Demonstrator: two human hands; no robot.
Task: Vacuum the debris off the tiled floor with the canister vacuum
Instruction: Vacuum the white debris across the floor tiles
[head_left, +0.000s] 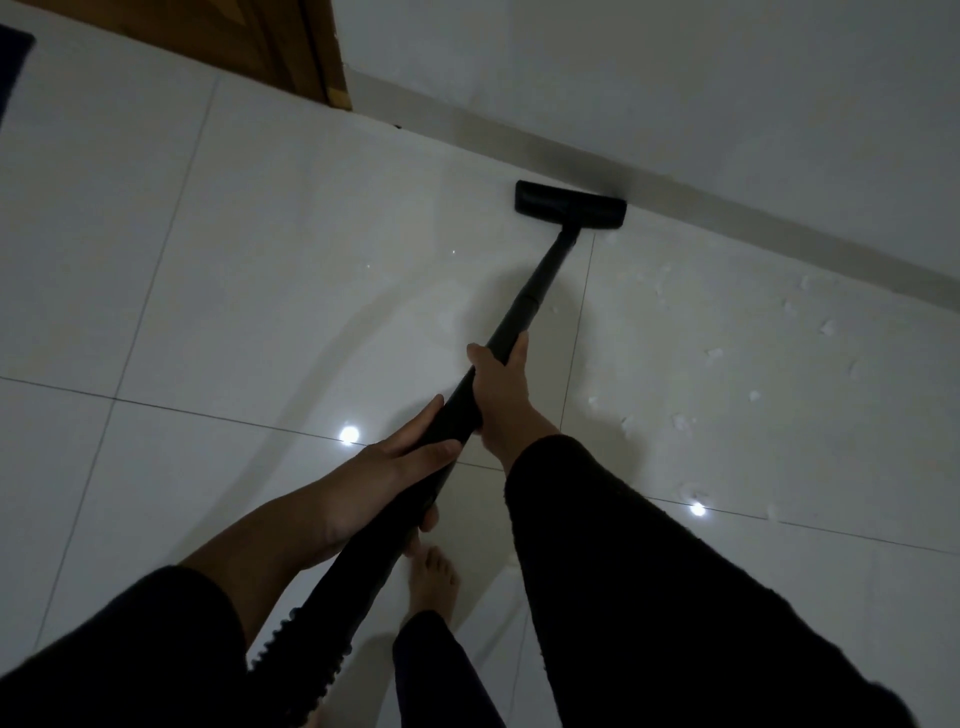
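Black matte vacuum wand (524, 306), slim w/ a joint partway, ends in a flat rectangular floor head (570, 204) lying on the tiled floor (260, 260), its right end against the baseboard (727, 208). Right hand (501, 387) wraps the wand mid-length; left hand (400, 457) wraps it lower, near the ribbed hose (306, 649). White debris (714, 354) is scattered to the head's right.

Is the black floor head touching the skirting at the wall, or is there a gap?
Cannot tell. In the head view the right end of the floor head reaches the skirting edge, but that corner is dark and shadowed, so neither contact nor a gap shows plainly.
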